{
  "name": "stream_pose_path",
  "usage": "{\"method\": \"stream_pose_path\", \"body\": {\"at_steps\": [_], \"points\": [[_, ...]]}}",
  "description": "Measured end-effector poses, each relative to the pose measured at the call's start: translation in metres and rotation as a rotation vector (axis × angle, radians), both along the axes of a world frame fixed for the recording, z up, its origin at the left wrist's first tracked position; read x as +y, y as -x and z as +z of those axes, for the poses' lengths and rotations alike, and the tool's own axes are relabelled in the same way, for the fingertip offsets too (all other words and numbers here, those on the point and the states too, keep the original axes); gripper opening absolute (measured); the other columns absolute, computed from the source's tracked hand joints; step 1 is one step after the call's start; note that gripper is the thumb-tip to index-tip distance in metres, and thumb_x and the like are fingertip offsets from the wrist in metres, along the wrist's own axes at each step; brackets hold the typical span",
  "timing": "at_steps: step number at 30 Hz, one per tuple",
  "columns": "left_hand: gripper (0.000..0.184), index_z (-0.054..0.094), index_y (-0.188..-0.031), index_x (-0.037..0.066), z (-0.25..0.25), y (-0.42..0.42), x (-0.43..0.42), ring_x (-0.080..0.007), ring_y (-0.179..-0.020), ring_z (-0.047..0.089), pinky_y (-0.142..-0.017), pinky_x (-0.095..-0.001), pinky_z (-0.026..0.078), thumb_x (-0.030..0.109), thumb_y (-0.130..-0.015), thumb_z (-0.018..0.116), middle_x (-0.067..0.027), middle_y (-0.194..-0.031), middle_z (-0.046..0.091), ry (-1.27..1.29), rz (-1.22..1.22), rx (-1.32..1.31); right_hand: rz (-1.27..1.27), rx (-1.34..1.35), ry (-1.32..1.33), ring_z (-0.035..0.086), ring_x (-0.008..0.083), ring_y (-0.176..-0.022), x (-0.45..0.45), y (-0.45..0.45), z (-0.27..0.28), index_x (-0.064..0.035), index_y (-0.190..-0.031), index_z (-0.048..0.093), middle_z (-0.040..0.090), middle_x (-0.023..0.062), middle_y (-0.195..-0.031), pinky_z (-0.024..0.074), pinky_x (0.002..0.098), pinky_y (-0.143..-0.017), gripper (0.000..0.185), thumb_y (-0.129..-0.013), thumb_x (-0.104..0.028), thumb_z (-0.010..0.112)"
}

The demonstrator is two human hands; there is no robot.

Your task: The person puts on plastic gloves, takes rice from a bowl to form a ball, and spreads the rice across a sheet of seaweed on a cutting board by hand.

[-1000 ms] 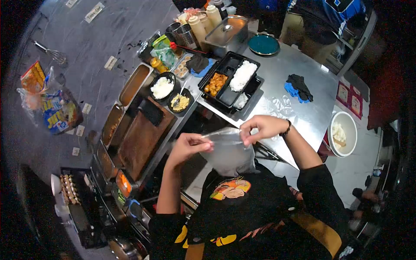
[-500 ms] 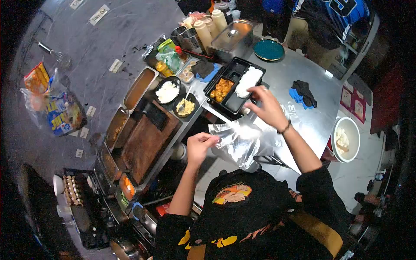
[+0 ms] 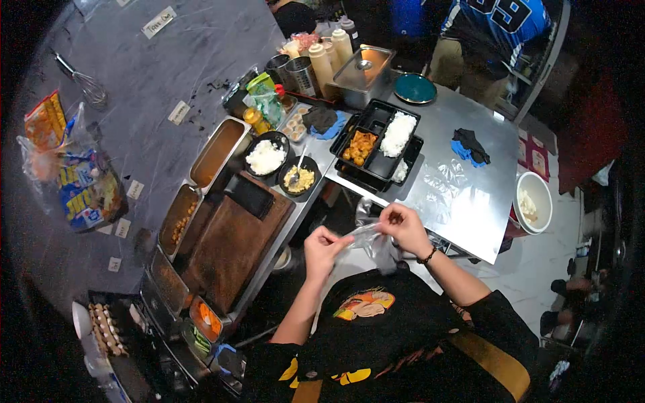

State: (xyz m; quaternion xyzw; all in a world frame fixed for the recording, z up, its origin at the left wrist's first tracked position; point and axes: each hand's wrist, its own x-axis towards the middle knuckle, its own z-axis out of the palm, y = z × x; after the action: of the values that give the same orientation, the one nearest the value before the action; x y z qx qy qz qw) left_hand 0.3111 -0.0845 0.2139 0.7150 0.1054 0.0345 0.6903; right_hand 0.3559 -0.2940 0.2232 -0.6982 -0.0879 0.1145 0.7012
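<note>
A thin clear plastic bag (image 3: pixel 379 254) stretches between my two hands in front of my body, below the near edge of the steel table (image 3: pixel 457 195). My left hand (image 3: pixel 322 254) pinches one end of it. With thumb and fingers closed, my right hand (image 3: pixel 404 232) grips the other side. Beyond them on the table is a black compartment tray (image 3: pixel 385 163) with white rice (image 3: pixel 398 133) and browned, sauced pieces of food (image 3: pixel 360 146). Beneath it sits another black tray (image 3: pixel 416 153), partly hidden, with some rice showing.
Bowls of rice (image 3: pixel 265 156) and chopped yellow food (image 3: pixel 299 180) stand left of the trays. A wooden board (image 3: pixel 232 248) lies beside steel food pans (image 3: pixel 220 151). Dark and blue cloths (image 3: pixel 469 146), a teal plate (image 3: pixel 414 88) and a white bucket (image 3: pixel 534 201) are right. Another person (image 3: pixel 500 33) stands behind.
My right hand has come down from the tray to the plastic bag. The bag, spread wide before, is now gathered between both hands. The view has shifted slightly.
</note>
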Motion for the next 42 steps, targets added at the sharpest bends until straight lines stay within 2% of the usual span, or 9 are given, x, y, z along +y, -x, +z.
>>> {"method": "stream_pose_path", "body": {"at_steps": [5,9,16,20,30,35,38,39,42], "points": [[0.013,0.054,-0.069,0.003,0.001,0.001,0.024,-0.0221,-0.056,0.054,-0.054,-0.03,0.043,-0.006,-0.072,0.063,-0.0065,-0.069,0.057,-0.609,-0.055,-0.426,0.164,-0.859,0.479,0.063,0.025,-0.081,0.022,0.002,-0.013,-0.0059,-0.095,0.063,0.06,0.0102,-0.095,0.0515,0.0328,-0.07,0.022,-0.074,0.0,0.065],[0.042,0.07,-0.107,0.013,0.003,0.003,0.04,-0.0322,-0.102,0.055,-0.079,-0.0417,0.051,-0.003,-0.069,0.063,-0.008,-0.128,0.052,-0.999,-0.304,-0.27,0.382,-0.777,0.801,0.062,0.0303,-0.092,0.042,0.007,0.008,-0.0136,-0.125,0.059,0.054,0.0141,-0.11,0.0517,0.0371,-0.076,0.048,-0.078,-0.003,0.058],[0.079,0.036,-0.144,0.012,-0.007,-0.015,0.036,-0.0407,-0.12,0.05,-0.09,-0.0466,0.05,0.005,-0.071,0.067,-0.0118,-0.152,0.032,-0.836,-0.758,-0.024,0.656,-1.33,0.764,0.056,0.0231,-0.089,0.061,0.019,-0.026,-0.0048,-0.082,0.064,0.057,0.0061,-0.09,0.0477,0.0352,-0.082,0.013,-0.076,-0.014,0.058],[0.069,0.038,-0.141,0.005,-0.017,-0.01,0.022,-0.0373,-0.126,0.048,-0.098,-0.0433,0.047,0.003,-0.076,0.062,-0.0129,-0.154,0.027,-0.957,-0.914,-0.184,1.046,-0.92,1.118,0.057,0.0264,-0.107,0.071,0.017,-0.044,-0.0006,-0.091,0.065,0.063,0.0133,-0.107,0.0481,0.0368,-0.088,0.025,-0.075,-0.018,0.058],[0.057,0.046,-0.135,0.005,-0.007,-0.023,0.009,-0.0427,-0.128,0.044,-0.101,-0.0451,0.045,0.006,-0.08,0.058,-0.012,-0.148,0.039,-1.114,-1.092,-0.069,0.543,-0.692,0.752,0.06,0.0355,-0.103,0.073,0.017,-0.087,-0.0022,-0.116,0.059,0.061,0.0213,-0.116,0.0475,0.0418,-0.089,0.034,-0.089,-0.019,0.05],[0.073,0.04,-0.137,-0.003,-0.007,-0.042,-0.01,-0.0394,-0.132,0.04,-0.111,-0.0389,0.035,-0.001,-0.068,0.063,-0.0212,-0.147,0.036,-1.047,-1.273,0.022,0.486,0.347,0.142,0.059,0.0364,-0.103,0.066,0.018,-0.14,-0.0033,-0.118,0.058,0.061,0.023,-0.115,0.0478,0.0441,-0.087,0.034,-0.092,-0.021,0.046],[0.055,0.052,-0.121,-0.001,-0.048,-0.045,-0.023,-0.0396,-0.124,0.048,-0.108,-0.0436,0.038,0.005,-0.069,0.069,-0.0241,-0.143,0.039,-0.98,-1.256,-0.036,0.744,-0.498,0.789,0.052,0.034,-0.118,0.047,0.012,-0.182,-0.0037,-0.126,0.053,0.055,0.022,-0.128,0.0389,0.0457,-0.101,0.04,-0.092,-0.025,0.048],[0.047,0.057,-0.114,-0.001,-0.042,-0.044,-0.03,-0.0409,-0.123,0.048,-0.106,-0.0453,0.038,0.004,-0.068,0.068,-0.0259,-0.142,0.04,-0.921,-1.249,-0.075,0.759,-0.482,0.732,0.04,0.0343,-0.132,0.04,0.022,-0.135,-0.0127,-0.134,0.05,0.045,0.0177,-0.141,0.0242,0.0539,-0.111,0.048,-0.092,-0.035,0.05],[0.041,0.061,-0.109,0.0,-0.062,-0.038,-0.07,-0.0386,-0.125,0.048,-0.107,-0.044,0.039,0.002,-0.068,0.066,-0.0248,-0.139,0.044,-1.067,-1.412,-0.119,0.679,-0.661,0.828,0.036,0.0351,-0.134,0.036,0.033,-0.109,-0.0151,-0.134,0.051,0.043,0.0158,-0.143,0.0225,0.056,-0.111,0.049,-0.09,-0.038,0.052]]}}
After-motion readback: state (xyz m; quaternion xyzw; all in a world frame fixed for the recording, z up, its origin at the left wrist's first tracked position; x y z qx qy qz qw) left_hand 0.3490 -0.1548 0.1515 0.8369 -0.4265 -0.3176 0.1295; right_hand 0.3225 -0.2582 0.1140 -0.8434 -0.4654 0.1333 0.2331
